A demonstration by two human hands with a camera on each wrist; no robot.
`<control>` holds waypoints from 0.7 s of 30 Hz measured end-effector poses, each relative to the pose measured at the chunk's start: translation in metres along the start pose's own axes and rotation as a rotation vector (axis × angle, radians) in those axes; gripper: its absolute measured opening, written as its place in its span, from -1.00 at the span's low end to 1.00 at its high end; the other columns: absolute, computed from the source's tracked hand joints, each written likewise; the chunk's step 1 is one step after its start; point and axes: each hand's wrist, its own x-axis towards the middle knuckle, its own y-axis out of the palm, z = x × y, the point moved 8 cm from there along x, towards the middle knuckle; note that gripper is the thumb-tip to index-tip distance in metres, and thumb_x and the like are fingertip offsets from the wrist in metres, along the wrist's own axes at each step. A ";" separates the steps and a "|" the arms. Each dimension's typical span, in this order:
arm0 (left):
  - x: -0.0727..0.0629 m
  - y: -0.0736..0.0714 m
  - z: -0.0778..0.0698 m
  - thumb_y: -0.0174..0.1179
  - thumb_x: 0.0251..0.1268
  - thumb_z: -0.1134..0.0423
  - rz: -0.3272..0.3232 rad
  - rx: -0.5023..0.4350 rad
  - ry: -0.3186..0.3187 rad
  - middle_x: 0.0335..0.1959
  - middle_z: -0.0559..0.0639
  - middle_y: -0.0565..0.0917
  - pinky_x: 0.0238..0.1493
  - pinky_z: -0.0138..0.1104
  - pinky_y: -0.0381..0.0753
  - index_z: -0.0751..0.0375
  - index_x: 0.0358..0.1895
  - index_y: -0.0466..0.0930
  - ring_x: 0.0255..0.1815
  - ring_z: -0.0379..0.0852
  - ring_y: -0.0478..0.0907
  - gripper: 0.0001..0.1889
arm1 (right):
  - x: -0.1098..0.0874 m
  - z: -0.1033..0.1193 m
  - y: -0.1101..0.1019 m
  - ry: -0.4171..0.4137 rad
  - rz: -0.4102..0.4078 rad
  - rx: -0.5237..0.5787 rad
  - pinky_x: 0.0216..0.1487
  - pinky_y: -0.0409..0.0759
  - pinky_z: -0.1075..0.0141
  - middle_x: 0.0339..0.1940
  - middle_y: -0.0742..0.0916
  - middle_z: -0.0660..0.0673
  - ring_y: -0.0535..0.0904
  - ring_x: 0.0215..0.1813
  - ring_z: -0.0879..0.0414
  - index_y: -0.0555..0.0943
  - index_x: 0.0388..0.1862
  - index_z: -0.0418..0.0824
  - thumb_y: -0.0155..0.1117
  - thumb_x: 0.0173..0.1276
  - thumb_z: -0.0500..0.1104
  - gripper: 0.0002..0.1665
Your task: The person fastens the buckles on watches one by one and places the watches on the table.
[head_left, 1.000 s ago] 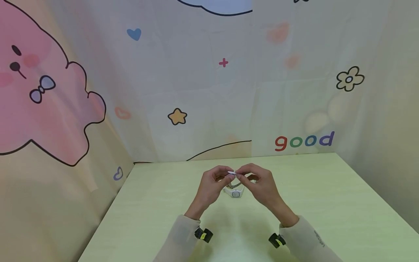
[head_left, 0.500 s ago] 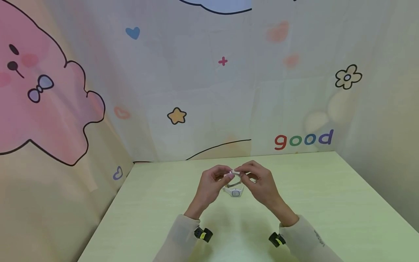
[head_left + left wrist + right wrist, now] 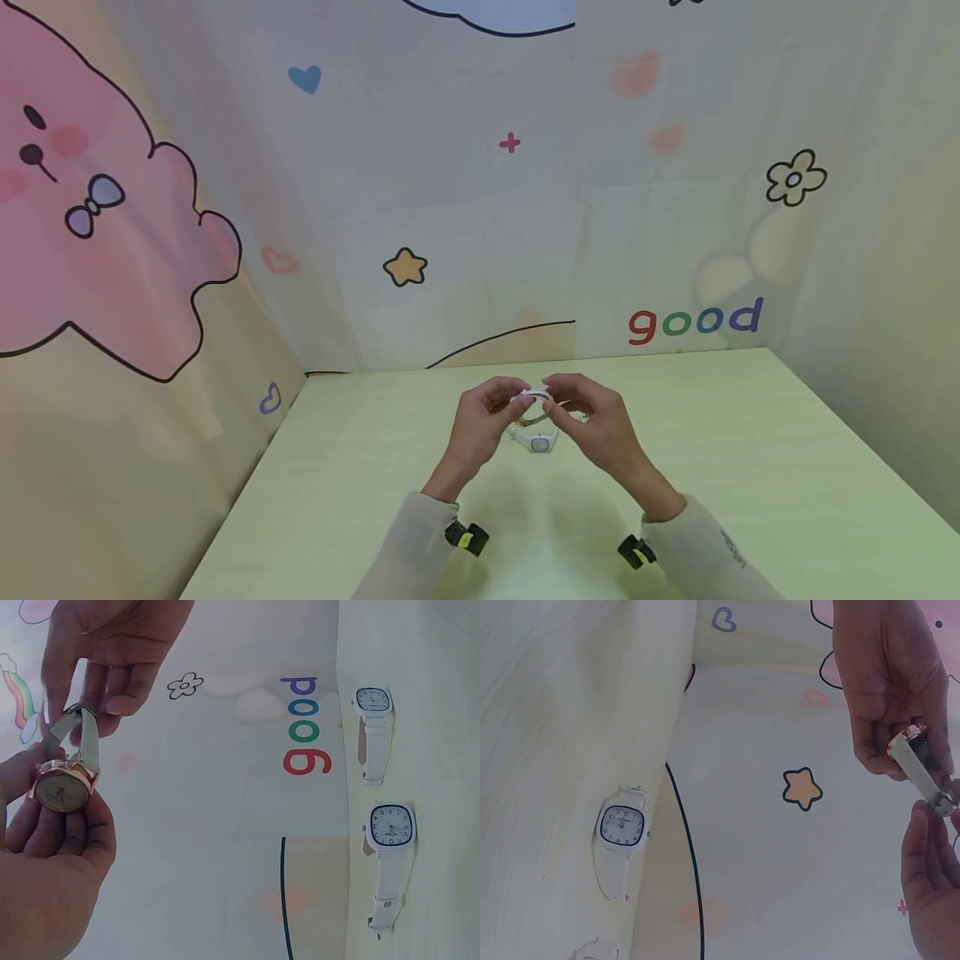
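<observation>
Between my two hands, a wristwatch with a rose-gold case [image 3: 64, 789] and a pale strap [image 3: 916, 769] is held up over the far part of the table, its strap bent into a loop. My left hand [image 3: 482, 427] grips the case, thumb on one side and fingers curled beneath. At the strap's other end, my right hand [image 3: 594, 423] pinches near the buckle [image 3: 943, 804]; its fingertips partly hide the fastening, and I cannot tell if it is fastened. Just below the hands in the head view, a white square watch [image 3: 540, 444] lies on the table.
The left wrist view shows two white square watches on the tabletop, one nearer [image 3: 391, 825] and one farther [image 3: 373, 700]. A printed curtain [image 3: 465, 200] hangs directly behind the table's [image 3: 360, 492] far edge.
The strap first appears as a thin edge between the fingertips, then turns into a rounder loop. My right fingers shift slightly along it, while the left hand stays nearly in place.
</observation>
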 end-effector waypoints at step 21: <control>0.001 0.000 0.004 0.29 0.32 0.16 -0.001 -0.056 -0.030 -0.09 0.13 0.67 0.10 -0.26 0.62 0.16 -0.05 0.64 -0.06 -0.17 0.62 -0.77 | 0.000 0.000 -0.001 0.001 0.012 -0.015 -0.13 0.67 0.42 -0.15 0.76 -0.10 0.66 -0.16 0.22 0.65 -0.01 -0.18 0.31 0.35 -0.27 -0.77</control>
